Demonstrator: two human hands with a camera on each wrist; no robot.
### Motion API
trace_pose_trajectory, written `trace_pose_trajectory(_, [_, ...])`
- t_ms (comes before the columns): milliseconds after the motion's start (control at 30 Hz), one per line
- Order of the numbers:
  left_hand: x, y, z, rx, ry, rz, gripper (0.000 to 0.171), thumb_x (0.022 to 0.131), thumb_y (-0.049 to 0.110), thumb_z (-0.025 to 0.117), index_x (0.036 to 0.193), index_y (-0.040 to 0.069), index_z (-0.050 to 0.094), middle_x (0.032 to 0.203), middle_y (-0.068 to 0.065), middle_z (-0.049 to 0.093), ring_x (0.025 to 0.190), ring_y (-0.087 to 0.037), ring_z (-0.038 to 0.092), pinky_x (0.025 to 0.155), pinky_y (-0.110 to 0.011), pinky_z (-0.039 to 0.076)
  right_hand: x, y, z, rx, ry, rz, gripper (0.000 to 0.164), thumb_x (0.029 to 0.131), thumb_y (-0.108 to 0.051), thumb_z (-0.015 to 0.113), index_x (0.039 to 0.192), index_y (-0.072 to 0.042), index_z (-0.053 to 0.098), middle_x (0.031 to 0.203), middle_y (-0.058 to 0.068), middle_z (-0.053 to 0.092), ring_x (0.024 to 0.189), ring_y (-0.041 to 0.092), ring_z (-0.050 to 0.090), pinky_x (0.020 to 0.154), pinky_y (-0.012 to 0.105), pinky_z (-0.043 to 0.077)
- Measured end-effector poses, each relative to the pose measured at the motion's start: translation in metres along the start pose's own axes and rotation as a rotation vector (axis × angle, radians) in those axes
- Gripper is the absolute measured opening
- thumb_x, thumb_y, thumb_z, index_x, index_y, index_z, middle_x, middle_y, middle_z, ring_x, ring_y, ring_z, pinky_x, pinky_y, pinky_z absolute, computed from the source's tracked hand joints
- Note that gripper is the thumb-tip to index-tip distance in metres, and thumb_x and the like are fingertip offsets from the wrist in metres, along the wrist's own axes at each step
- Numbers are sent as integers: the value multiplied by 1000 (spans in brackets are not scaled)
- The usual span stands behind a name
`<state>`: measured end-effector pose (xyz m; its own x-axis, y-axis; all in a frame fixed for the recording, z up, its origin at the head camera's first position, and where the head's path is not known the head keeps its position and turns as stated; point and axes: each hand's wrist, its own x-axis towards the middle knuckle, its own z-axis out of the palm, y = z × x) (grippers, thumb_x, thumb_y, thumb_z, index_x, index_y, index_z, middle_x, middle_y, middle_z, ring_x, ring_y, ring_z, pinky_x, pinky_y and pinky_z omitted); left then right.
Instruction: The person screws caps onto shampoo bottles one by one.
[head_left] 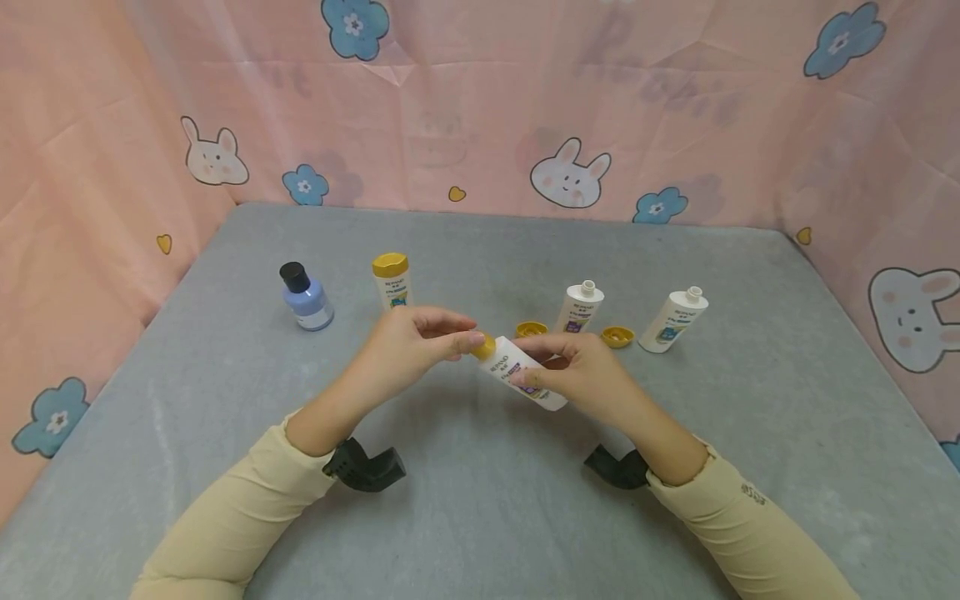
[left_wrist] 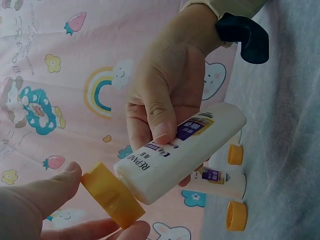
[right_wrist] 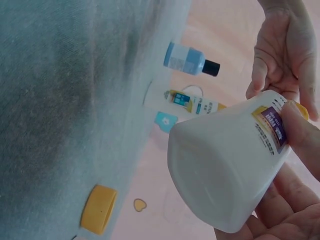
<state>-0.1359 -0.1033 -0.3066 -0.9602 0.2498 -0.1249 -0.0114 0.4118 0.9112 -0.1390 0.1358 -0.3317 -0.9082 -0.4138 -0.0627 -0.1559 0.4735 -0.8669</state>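
The right hand (head_left: 592, 373) grips a tilted white bottle (left_wrist: 172, 167); the left hand (head_left: 411, 342) pinches a yellow cap (left_wrist: 112, 195), seemingly over its neck.

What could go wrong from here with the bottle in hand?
The tilted white bottle might slip or drip while the left hand works the yellow cap at its top end. The right hand could bump the uncapped bottle behind it. The loose yellow caps look alike and might get mixed up.

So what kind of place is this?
Probably a little filming corner, though I can't be sure: a pink bunny curtain hangs around a grey table, and the person wears black wrist gadgets.
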Motion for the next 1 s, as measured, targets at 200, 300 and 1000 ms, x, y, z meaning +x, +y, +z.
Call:
trace_pose_trajectory(200, [0,-1,0,26,-2,29,26,90,30,75,110,14,76,105,-2,76,97,-28,72,86,-36,58,0,1,0,-3,4,-7,37,87,-18,77,120,-3,71,110,16,71,92,21,67,79,33,60])
trace_pose_trajectory(300, [-1,-1,0,43,-4,45,27,89,30,76,111,14,76,106,-1,76,98,-23,72,85,-34,58,0,1,0,-4,4,-13,37,87,-19,77,120,-3,71,110,15,72,92,21,67,79,32,60])
trace_pose_trajectory(1000, [-2,0,-6,43,-95,129,39,85,19,80,122,12,72,125,-2,70,112,-21,67,87,-31,60,-1,0,-4,-15,-20,-16,37,87,-19,78,119,-3,72,109,15,72,94,20,66,83,35,60])
